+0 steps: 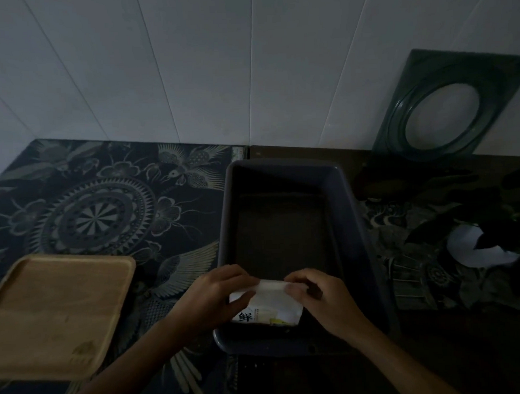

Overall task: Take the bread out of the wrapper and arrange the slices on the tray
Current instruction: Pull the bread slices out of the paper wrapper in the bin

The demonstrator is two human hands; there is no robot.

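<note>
— Where do we have the bread?

— In its white wrapper (267,307), low in the near end of the dark bin (354,223). Our left hand (217,289) and right hand (318,295) both pinch its top edge, one at each end.

— And the tray?

— The wooden tray (56,313) lies bare to the left on the patterned cloth (105,202), well apart from the bin.
</note>
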